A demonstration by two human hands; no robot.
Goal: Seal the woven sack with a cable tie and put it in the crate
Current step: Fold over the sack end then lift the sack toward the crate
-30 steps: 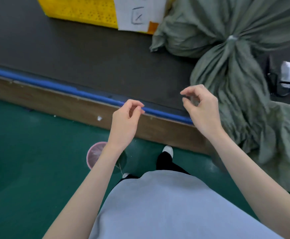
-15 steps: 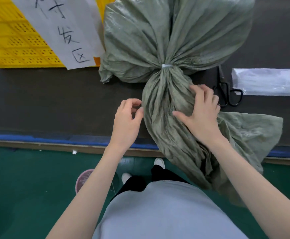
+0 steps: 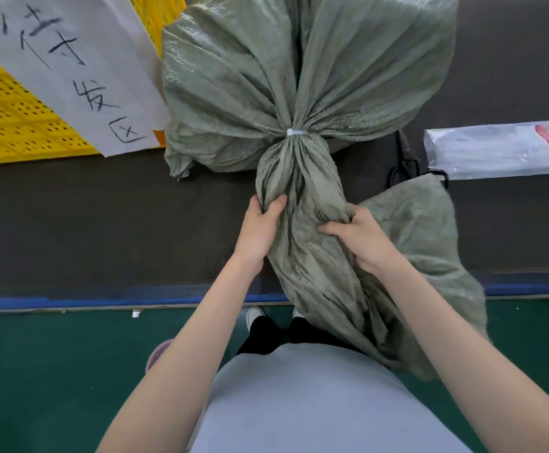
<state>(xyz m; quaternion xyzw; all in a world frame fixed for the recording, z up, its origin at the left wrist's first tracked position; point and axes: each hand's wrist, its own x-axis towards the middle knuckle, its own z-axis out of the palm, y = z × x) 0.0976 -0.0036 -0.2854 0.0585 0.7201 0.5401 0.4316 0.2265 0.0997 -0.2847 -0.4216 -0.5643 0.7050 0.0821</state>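
A grey-green woven sack lies on the dark table, its full body at the top centre. A white cable tie cinches its neck. Below the tie the gathered neck runs toward me and hangs over the table's front edge. My left hand grips the neck's left side and my right hand grips its right side, both closed on the fabric. The yellow perforated crate stands at the left, touching the sack's left side, with a white handwritten paper sign on it.
Black-handled scissors lie right of the sack's neck, partly under its loose flap. A clear plastic packet lies at the right edge. The table's blue front edge borders a green floor; a pink round object stands there by my feet.
My view swung from the table's left part onto the sack. Both hands went from empty and apart to closed on the sack's neck below the tie.
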